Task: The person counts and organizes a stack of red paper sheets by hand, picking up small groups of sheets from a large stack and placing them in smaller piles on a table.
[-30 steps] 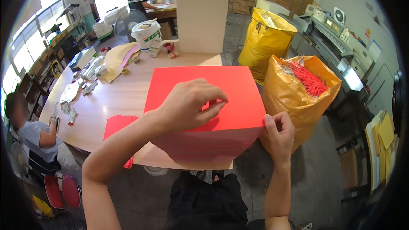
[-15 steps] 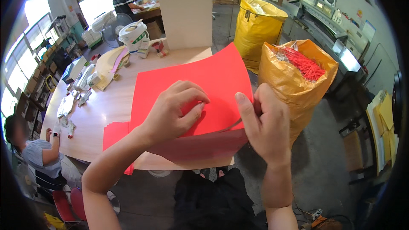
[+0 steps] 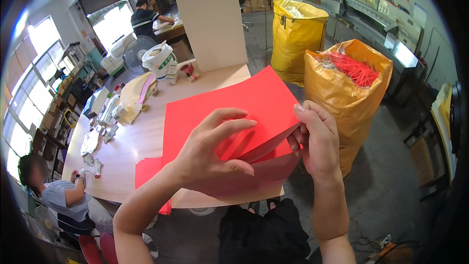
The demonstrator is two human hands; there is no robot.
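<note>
A tall stack of red paper sheets (image 3: 215,105) stands at the near edge of the table. My right hand (image 3: 318,139) pinches its near right corner, thumb on top and fingers beneath, holding some upper sheets up so that a narrow gap shows along the near edge. Above the near part of the stack is my left hand (image 3: 210,142), fingers and thumb spread with nothing between them; its thumb reaches down by the gap. A lower pile of red sheets (image 3: 149,170) lies left of the stack, partly behind my left forearm.
The wooden table (image 3: 124,142) carries a white bucket (image 3: 159,61), a tape dispenser (image 3: 189,71) and a tall white board (image 3: 212,27). Right of it stand an orange sack (image 3: 337,102) of red strands and a yellow sack (image 3: 298,44). A person (image 3: 66,193) sits at left; another (image 3: 145,19) works behind.
The gap under the upper sheets has widened at the corner in my right hand. My left hand's curled fingers have spread apart. The view has shifted a little.
</note>
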